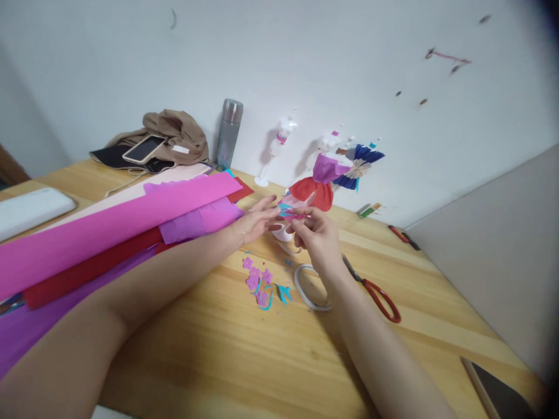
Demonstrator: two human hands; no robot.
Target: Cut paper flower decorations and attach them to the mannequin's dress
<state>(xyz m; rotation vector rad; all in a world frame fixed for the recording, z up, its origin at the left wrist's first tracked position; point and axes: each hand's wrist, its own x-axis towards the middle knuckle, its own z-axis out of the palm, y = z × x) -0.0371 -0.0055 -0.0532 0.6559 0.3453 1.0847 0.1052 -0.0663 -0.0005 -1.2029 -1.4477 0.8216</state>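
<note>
My left hand [258,222] reaches in with its fingers stretched out and apart, their tips beside a small cut piece of blue paper [285,209]. My right hand [322,234] pinches that piece between thumb and fingers. Just behind the hands stands a figure in a red, pink and purple paper dress [329,169], its lower part partly hidden. Below lie several purple paper flowers [253,280] and blue paper scraps [283,294]. A white roll of tape [299,291] lies partly behind my right wrist. Scissors [384,299] with red handles rest to the right.
Pink and purple paper sheets [109,224] cover the left side. Behind are a brown bag [179,134], a phone [144,149], a flask [229,134] and a white figure [279,142]. A red-and-black tool [402,237] lies by the wall; a dark device [498,390] sits front right.
</note>
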